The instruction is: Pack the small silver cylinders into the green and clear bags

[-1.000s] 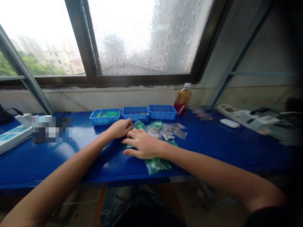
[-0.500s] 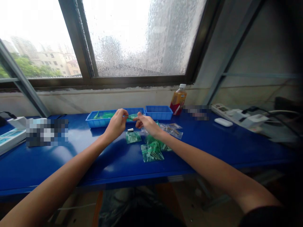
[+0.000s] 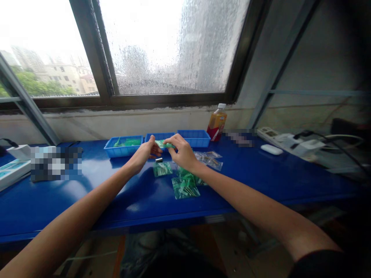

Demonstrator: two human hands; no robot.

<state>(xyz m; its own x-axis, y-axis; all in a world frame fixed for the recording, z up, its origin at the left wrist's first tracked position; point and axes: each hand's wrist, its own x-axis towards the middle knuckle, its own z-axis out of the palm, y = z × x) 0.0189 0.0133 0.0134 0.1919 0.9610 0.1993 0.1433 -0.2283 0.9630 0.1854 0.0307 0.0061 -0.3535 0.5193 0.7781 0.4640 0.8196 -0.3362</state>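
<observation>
My left hand [image 3: 141, 154] has loosened, its fingers parted at the green packet's [image 3: 160, 144] left end, though I can't tell if they grip; my right hand [image 3: 184, 154] now pinches it from above, so control seems to rest there. It's above the surface [image 3: 130, 204], before the middle blue tray [image 3: 148, 136].

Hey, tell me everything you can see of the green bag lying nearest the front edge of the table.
That green bag looks like thin, glossy, see-through plastic, roughly square. It lies flat on the blue table, with several slim, pale, rod-like pieces slanting inside. Its far side meets or overlaps other green bags. Neither the left hand nor the right hand is touching it. Whether it's sealed, I can't tell.
</observation>
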